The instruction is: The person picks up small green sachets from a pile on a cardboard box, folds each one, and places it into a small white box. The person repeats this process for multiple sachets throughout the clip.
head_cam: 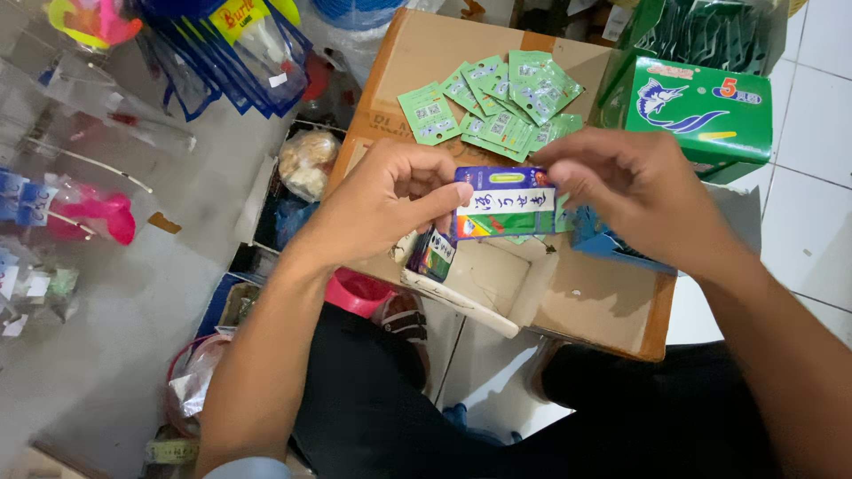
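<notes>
Small green foil sachets (497, 102) scattered on brown cardboard box (417, 62); green printed carton with fish picture (701, 111) right; blue-edged clear bags (226, 62) upper left.

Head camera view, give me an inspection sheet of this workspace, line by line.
Surface: brown cardboard box, flaps open, serving as the worktop.
Job's things: purple and green packet held between both hands; small green sachets spread on the flap behind.
Clutter: green carton with a fish picture, blue packets, pink items on the grey floor.
Grippers: left hand pinches the packet's left end; right hand grips its right end.
Cables: nothing seen.
Surroundings: white floor tiles on the right.
</notes>
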